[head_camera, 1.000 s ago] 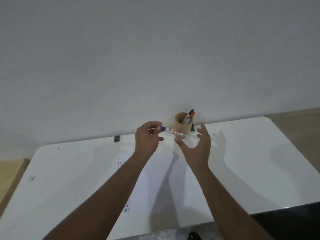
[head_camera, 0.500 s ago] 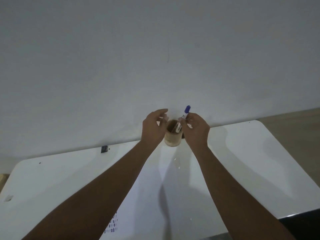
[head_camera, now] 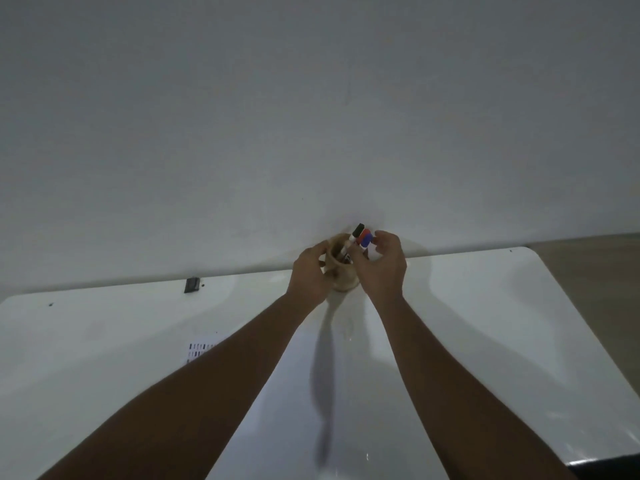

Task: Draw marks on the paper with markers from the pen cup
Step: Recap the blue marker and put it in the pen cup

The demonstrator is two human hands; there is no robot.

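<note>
A tan pen cup [head_camera: 343, 284] stands at the far edge of the white table [head_camera: 485, 306], against the wall. My left hand [head_camera: 308, 275] wraps around the cup's left side. Three markers stand in it, with a black cap [head_camera: 358, 230], a red cap [head_camera: 364, 233] and a blue cap [head_camera: 365, 240]. My right hand [head_camera: 382, 268] pinches the blue marker just below its cap, with its lower end inside the cup. The paper [head_camera: 204, 349], with small dark marks on it, lies nearer to me and is mostly hidden under my left forearm.
A small black object [head_camera: 192, 285] sits at the table's back edge on the left. A plain grey wall [head_camera: 311, 116] rises right behind the cup. Brown floor [head_camera: 595, 251] shows past the table's right corner.
The blue marker passed from my left hand to my right, turned upright and went down into the cup. My left hand closed around the cup. The camera tilted.
</note>
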